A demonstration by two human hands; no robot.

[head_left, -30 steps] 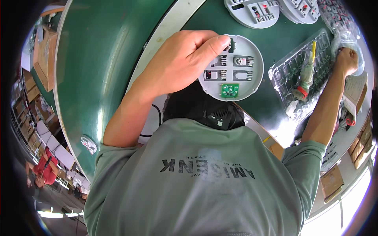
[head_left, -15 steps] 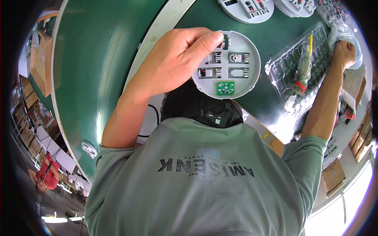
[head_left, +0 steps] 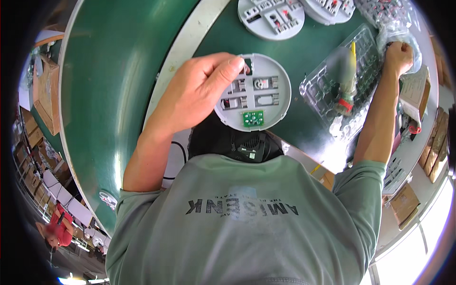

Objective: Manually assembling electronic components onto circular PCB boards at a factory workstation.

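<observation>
My left hand grips the upper left rim of a round grey plastic housing, thumb on top. Metal clips sit in its compartments, and a small green circuit board lies in its lower part. My right hand reaches far right to a clear plastic bag, its fingers curled at the bag's mouth. What those fingers hold is hidden. Beside my right forearm lies a clear blister tray with small green boards in it. A brush with a yellow handle and red band rests on the tray.
Two more round housings, one nearer and another, sit at the far side of the green table. An open cardboard box stands right of my forearm. At far left, a person in red appears.
The whole view has shifted, so the housings, tray and bag appear farther left. My left hand still grips the housing. My right hand stays at the bag, its fingers slightly turned.
</observation>
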